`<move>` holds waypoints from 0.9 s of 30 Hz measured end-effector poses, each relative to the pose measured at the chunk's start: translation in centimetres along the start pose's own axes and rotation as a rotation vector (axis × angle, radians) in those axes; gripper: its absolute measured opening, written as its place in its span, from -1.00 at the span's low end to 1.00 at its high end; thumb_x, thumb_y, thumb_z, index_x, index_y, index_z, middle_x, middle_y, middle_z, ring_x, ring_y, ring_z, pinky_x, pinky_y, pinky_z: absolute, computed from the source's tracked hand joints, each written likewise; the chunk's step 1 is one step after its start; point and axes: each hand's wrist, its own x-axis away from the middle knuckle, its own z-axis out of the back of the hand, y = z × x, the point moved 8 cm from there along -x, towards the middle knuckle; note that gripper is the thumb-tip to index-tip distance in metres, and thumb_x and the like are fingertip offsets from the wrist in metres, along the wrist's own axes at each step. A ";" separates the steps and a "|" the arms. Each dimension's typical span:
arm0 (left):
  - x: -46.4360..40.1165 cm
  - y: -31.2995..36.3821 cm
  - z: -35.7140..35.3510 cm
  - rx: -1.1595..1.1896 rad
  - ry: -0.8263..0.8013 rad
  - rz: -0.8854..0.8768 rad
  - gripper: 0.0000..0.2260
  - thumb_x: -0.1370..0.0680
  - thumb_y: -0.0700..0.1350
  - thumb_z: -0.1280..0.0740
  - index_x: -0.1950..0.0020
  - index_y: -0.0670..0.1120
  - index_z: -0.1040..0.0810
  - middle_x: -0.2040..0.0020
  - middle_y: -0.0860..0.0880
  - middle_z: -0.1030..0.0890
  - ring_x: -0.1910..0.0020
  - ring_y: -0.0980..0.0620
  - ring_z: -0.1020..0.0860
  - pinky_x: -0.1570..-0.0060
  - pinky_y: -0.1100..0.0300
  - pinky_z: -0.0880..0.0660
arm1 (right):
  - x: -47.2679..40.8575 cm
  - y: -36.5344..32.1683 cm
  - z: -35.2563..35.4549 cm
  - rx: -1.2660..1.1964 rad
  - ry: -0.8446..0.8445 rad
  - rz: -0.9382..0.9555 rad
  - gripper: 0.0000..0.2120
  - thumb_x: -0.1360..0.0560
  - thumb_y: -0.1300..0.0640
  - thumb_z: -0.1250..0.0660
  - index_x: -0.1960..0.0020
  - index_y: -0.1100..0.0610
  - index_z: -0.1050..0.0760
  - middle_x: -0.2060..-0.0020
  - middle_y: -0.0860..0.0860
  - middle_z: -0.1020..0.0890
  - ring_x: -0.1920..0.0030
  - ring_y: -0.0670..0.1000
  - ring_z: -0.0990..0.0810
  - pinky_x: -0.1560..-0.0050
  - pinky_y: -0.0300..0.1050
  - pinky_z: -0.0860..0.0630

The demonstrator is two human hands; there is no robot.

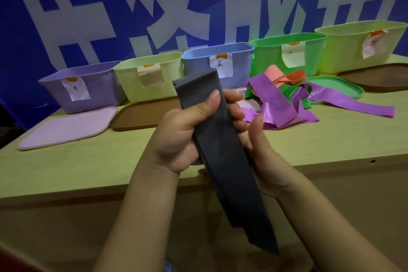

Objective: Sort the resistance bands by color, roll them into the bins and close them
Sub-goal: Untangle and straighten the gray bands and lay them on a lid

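Observation:
A dark grey resistance band (229, 161), folded flat, runs from above my hands down past the table's front edge. My left hand (181, 137) grips its upper part, thumb pressed on the front. My right hand (260, 154) holds it from the right side, fingers curled behind it. On the table to the right lies a tangle of purple bands (278, 106), green bands (295, 93) and salmon bands (278, 75). Along the back stand open bins: purple (81, 90), pale yellow-green (150, 77), blue (218, 62), green (287, 55) and a second pale yellow-green one (362, 46), each with a paper label.
Lids lie on the wooden table (88, 168) in front of the bins: pink (66, 128), brown (143, 115), green (331, 88) and another brown one (379, 77). A blue wall with large white characters stands behind the bins.

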 end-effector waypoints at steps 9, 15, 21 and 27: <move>-0.5 0.0 -0.5 0.175 -0.200 0.152 -0.75 -0.52 -0.07 -0.31 -0.04 -0.23 -0.59 0.21 -0.09 -0.56 0.18 -0.01 -0.59 -0.10 0.00 -0.53 | 0.2 1.7 -1.3 0.051 -0.214 -0.180 -0.32 -0.33 -0.34 -0.37 -0.12 0.23 -0.50 0.07 0.12 -0.63 0.07 0.02 -0.62 -0.02 -0.08 -0.54; -0.9 0.4 1.0 -0.054 -0.023 0.097 -0.73 -0.53 -0.06 -0.21 0.05 -0.21 -0.61 0.27 -0.10 -0.56 0.22 -0.05 -0.61 0.00 0.00 -0.58 | 0.2 1.4 -1.4 0.221 0.096 -0.131 -0.57 -0.43 -0.19 -0.24 0.07 0.20 -0.51 0.30 0.02 -0.64 0.29 -0.05 -0.57 0.19 -0.20 -0.52; -0.5 1.7 1.2 0.035 0.022 0.046 -0.71 -0.51 -0.05 -0.17 0.11 -0.20 -0.61 0.31 -0.07 -0.54 0.28 0.00 -0.60 0.15 0.03 -0.61 | 2.2 -1.5 0.0 0.641 0.385 0.394 -0.82 -0.52 0.01 -0.34 -0.09 -0.13 -0.41 0.02 -0.32 -0.59 -0.07 -0.23 -0.57 -0.04 -0.33 -0.49; -0.8 2.6 1.7 -0.082 0.124 -0.027 -0.73 -0.58 -0.05 -0.11 0.01 -0.20 -0.50 0.31 -0.04 -0.52 0.27 0.04 -0.57 -0.02 -0.04 -0.57 | 4.4 -2.4 0.6 0.940 0.646 0.741 -0.92 -0.47 0.14 -0.34 0.07 0.15 -0.54 -0.02 -0.03 -0.59 -0.14 -0.05 -0.56 -0.09 0.02 -0.54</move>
